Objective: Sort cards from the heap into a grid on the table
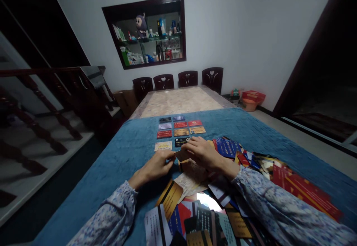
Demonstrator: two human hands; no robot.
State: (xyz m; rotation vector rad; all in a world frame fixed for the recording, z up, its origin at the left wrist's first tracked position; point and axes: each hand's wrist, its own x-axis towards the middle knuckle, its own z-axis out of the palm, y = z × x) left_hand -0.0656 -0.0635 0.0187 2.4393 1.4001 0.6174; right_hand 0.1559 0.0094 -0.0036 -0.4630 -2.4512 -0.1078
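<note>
My left hand (158, 166) and my right hand (203, 151) meet over a blue cloth (125, 153), both pinching one tan card (182, 154) between the fingertips. Just beyond them lie rows of cards set out in a grid (178, 130), with a black card (180, 141) and a pale card (163, 146) in the nearest row. Under and around my right forearm spreads a loose heap of cards (212, 208), red, blue, gold and white ones overlapping.
Past the blue cloth the bare beige tabletop (178, 102) runs to several dark chairs (178, 79) against the wall. A glass wall cabinet (150, 34) holds bottles and a plush toy. A wooden stair railing (41, 89) is at left; red tubs (251, 99) sit on the floor at right.
</note>
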